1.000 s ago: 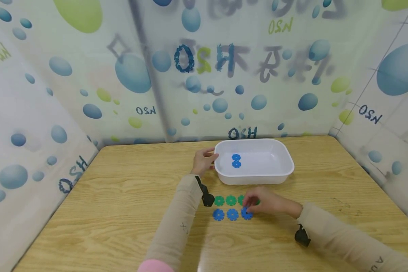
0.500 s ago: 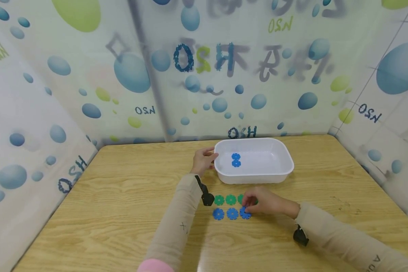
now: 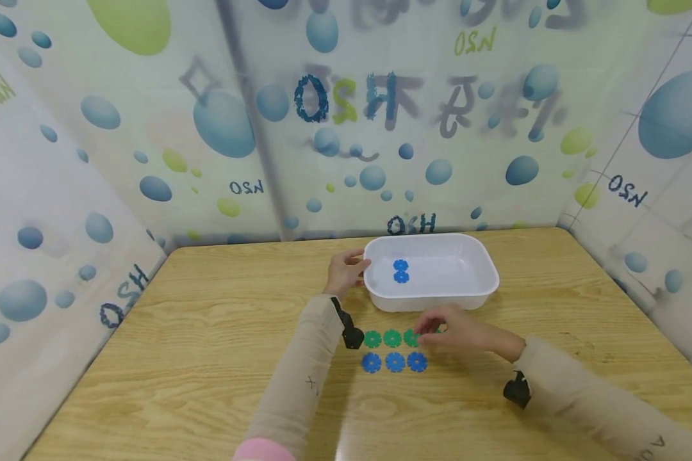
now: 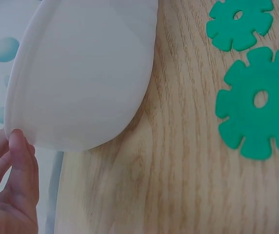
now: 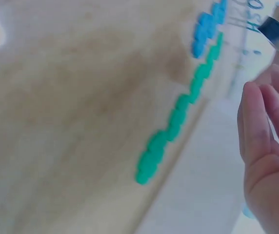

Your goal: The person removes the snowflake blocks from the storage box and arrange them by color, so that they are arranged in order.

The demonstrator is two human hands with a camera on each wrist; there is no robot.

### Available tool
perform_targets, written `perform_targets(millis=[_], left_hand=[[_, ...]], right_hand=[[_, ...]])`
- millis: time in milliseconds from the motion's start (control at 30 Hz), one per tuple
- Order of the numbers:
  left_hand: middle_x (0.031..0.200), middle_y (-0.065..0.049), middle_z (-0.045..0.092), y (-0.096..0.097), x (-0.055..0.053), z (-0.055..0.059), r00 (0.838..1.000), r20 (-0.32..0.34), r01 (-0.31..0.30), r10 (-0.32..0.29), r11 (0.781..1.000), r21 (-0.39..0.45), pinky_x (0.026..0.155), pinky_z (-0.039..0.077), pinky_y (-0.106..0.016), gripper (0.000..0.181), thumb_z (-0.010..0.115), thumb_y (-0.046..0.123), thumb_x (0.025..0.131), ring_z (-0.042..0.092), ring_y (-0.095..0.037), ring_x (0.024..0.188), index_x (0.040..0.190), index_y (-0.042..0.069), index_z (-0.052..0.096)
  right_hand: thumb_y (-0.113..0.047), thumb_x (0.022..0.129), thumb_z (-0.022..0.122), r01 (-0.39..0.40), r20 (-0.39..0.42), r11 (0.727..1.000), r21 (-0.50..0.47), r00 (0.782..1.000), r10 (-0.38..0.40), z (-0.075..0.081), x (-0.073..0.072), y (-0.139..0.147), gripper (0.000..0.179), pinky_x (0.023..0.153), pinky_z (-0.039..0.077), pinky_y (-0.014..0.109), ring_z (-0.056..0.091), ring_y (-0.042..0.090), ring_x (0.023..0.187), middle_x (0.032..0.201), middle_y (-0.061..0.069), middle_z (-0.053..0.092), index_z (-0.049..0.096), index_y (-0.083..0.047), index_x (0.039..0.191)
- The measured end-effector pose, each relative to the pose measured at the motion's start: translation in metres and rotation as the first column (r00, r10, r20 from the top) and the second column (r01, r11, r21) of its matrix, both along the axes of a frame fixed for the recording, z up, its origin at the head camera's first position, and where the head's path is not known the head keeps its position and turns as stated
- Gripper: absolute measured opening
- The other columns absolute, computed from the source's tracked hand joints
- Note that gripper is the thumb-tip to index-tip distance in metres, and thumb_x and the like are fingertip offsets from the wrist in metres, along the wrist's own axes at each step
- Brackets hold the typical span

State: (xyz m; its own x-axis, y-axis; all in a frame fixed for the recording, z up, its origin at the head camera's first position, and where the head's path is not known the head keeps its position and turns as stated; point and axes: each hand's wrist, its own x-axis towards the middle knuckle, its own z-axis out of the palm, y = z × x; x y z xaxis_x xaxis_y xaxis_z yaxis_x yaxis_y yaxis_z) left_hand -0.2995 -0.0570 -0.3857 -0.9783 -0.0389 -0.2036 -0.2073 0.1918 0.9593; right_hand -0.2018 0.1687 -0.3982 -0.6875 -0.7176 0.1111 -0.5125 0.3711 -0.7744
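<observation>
My left hand point(image 3: 343, 272) grips the left end of a white plastic basin point(image 3: 432, 304), thumb at its rim; the left wrist view shows the fingertips point(image 4: 17, 139) at that edge. Two blue snowflake discs point(image 3: 400, 271) lie inside. In front of the basin is a row of green snowflake discs point(image 3: 392, 339), and nearer me a row of three blue snowflake discs point(image 3: 395, 362). Over the right part of the green row hovers my right hand point(image 3: 452, 330), fingers loosely bent, with nothing seen between them. It covers part of that row. The right wrist view is blurred.
The wooden table point(image 3: 207, 358) meets a patterned curtain point(image 3: 346, 160) behind the basin, with more patterned sheeting at both sides. A dark wrist camera point(image 3: 353, 337) sits close to the left end of the green row.
My right hand has let go of the third blue disc, which now lies in line with the other two, and has risen away toward the basin. The left hand stays put.
</observation>
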Motion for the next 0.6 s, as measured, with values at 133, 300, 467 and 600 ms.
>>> perform_targets(millis=[133,300,467,600], left_hand=[[0.101,-0.01,0.057,0.0,0.0,-0.001,1.0,-0.004,-0.002,0.002,1.0,0.001,0.055,0.052,-0.024,0.035,0.063,0.015,0.083,0.061,-0.023,0.081,0.118,0.012,0.057],[0.099,-0.011,0.057,0.001,0.0,-0.002,1.0,-0.027,-0.005,0.005,1.0,0.005,0.052,0.051,-0.023,0.035,0.063,0.014,0.083,0.061,-0.023,0.079,0.117,0.011,0.058],[0.098,-0.01,0.057,0.001,0.001,-0.003,0.999,-0.037,-0.004,0.004,1.0,0.003,0.052,0.051,-0.022,0.035,0.063,0.014,0.083,0.061,-0.021,0.075,0.117,0.01,0.058],[0.099,-0.01,0.057,0.0,0.001,-0.002,0.999,-0.038,0.001,-0.001,1.0,-0.001,0.054,0.052,-0.023,0.035,0.062,0.015,0.083,0.06,-0.018,0.072,0.118,0.01,0.057]], right_hand=[[-0.01,0.083,0.062,0.01,-0.055,0.999,-0.041,0.998,-0.012,0.015,-0.005,0.003,0.012,0.064,0.051,0.027,0.056,0.006,0.071,0.08,-0.001,0.062,0.063,0.0,0.089],[-0.011,0.084,0.061,0.069,-0.047,0.996,-0.057,0.996,-0.072,0.037,-0.014,0.005,0.011,0.065,0.052,0.027,0.056,0.009,0.067,0.08,0.004,0.063,0.063,-0.001,0.089],[-0.009,0.084,0.06,0.123,-0.005,0.99,-0.064,0.992,-0.123,0.054,-0.029,0.003,0.016,0.062,0.052,0.027,0.056,0.012,0.065,0.079,0.009,0.062,0.061,0.005,0.092],[-0.01,0.085,0.06,0.148,0.029,0.985,-0.085,0.989,-0.146,0.063,-0.043,-0.002,0.017,0.061,0.053,0.03,0.058,0.023,0.069,0.082,0.016,0.061,0.061,0.005,0.093]])
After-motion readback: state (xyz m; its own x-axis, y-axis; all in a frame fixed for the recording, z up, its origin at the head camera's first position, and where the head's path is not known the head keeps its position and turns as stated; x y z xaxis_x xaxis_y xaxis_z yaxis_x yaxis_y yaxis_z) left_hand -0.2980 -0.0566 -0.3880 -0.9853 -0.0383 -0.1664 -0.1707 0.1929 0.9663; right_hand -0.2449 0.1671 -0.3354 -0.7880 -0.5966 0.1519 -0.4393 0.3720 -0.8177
